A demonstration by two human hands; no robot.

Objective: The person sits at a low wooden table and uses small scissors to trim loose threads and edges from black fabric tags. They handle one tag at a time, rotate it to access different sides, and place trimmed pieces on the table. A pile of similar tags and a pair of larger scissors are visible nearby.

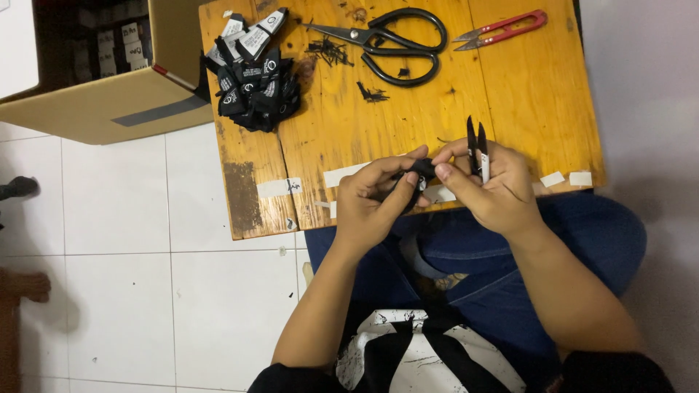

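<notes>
- Wooden worktop point(510, 109), small and crowded, edge at 6 o'clock close over a lap in blue jeans point(510, 247); anything nudged off that edge likely lost to the white tiled floor point(145, 291).
- Open cardboard box point(95, 102) at 10 o'clock, touching the worktop corner; easily bumped by an elbow.
- Pile of black labels point(251, 80) at 11 o'clock, loosely heaped near the rim; prone to sliding off if jostled.
- Large black scissors point(397, 44) at 12 o'clock, blades parted, tips aimed at the pile; hazard to a reaching wrist.
- Left hand point(375, 200) and right hand point(491, 185) at centre, both pinched on a small black label point(421, 171) held just above the near edge; loose pinch could drop it onto the lap.
- Black thread snips point(477, 149) tucked upright in the right hand, points up, close to the fingers; slip could nick skin or cut the label itself.
- Red thread snips point(502, 28) at 1 o'clock, lying idle.
- Thread clippings point(328, 51) scattered nearby; may cling to fresh pieces.
</notes>
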